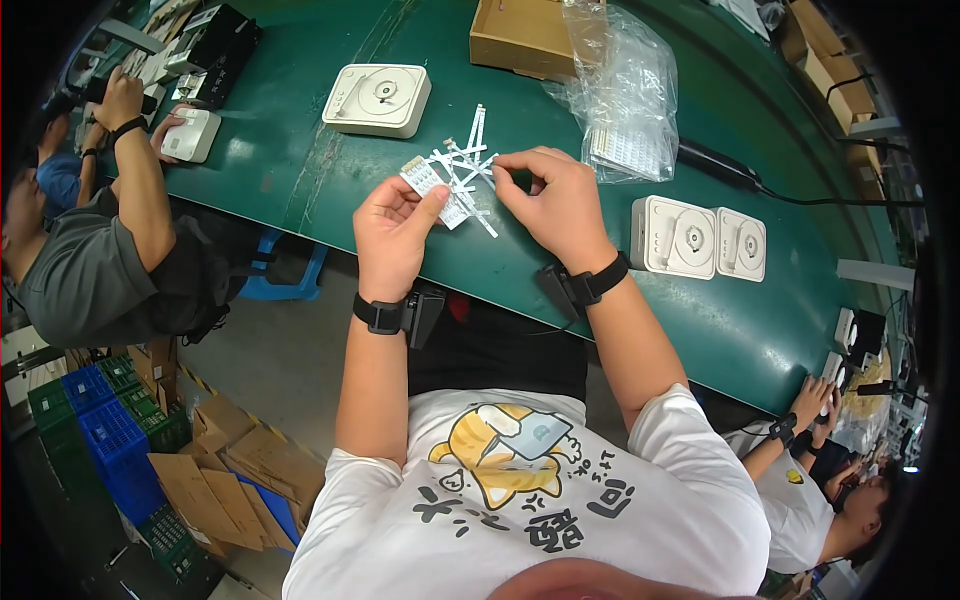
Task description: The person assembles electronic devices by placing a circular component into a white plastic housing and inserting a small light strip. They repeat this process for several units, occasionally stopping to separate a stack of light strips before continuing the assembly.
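My left hand (390, 235) pinches a small white sheet of printed labels (424, 178) between thumb and fingers, above the near part of the green table (300, 195). Just right of the sheet lies a loose tangle of narrow white strips (461, 163), some with yellowish ends. At the right side of this tangle, the thumb and forefinger of my right hand (560, 205) are pressed together on the end of a white strip. Beyond my left hand sits a white box-shaped device (378, 100) with a round recess on top.
Two more white devices (672, 236) stand side by side at the right. Farther back are an open cardboard box (520, 38), a clear plastic bag (630, 90) with white sheets, and a black corded tool (716, 163). Other people work at left and right; crates (105, 430) and cartons stand lower left.
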Demonstrator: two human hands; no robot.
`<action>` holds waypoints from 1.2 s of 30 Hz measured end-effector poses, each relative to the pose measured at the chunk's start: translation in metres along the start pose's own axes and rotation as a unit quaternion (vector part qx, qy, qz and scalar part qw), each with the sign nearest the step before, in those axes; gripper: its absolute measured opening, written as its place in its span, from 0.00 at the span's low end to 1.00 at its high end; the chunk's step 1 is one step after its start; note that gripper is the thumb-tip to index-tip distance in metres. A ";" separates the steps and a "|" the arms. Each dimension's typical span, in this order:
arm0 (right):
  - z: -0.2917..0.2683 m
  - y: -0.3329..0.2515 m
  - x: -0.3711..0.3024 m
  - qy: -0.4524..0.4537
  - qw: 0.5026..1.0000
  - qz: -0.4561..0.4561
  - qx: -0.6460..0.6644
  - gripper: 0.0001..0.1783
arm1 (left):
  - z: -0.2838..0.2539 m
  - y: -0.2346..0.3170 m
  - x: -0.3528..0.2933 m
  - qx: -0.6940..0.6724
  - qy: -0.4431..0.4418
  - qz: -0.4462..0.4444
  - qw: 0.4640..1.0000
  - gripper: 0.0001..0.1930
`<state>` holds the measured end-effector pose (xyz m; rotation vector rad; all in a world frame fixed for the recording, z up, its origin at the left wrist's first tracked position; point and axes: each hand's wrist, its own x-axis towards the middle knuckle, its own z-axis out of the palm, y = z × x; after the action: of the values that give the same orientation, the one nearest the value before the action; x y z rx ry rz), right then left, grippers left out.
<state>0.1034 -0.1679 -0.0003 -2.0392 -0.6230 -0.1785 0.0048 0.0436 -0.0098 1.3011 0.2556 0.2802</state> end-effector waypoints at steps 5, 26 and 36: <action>0.004 -0.009 0.000 0.008 0.998 -0.056 0.022 0.09 | 0.005 -0.005 -0.001 0.000 -0.007 0.008 1.000 0.10; 0.006 -0.002 -0.004 -0.087 0.984 0.091 0.126 0.10 | 0.013 0.003 -0.004 -0.066 -0.034 0.004 0.997 0.12; -0.006 0.021 0.005 -0.036 0.998 0.024 0.051 0.10 | -0.005 0.012 -0.003 0.028 -0.051 -0.020 0.998 0.09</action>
<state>0.1190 -0.1796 -0.0108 -1.9669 -0.6141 -0.0443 -0.0002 0.0500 0.0006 1.3605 0.2049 0.1726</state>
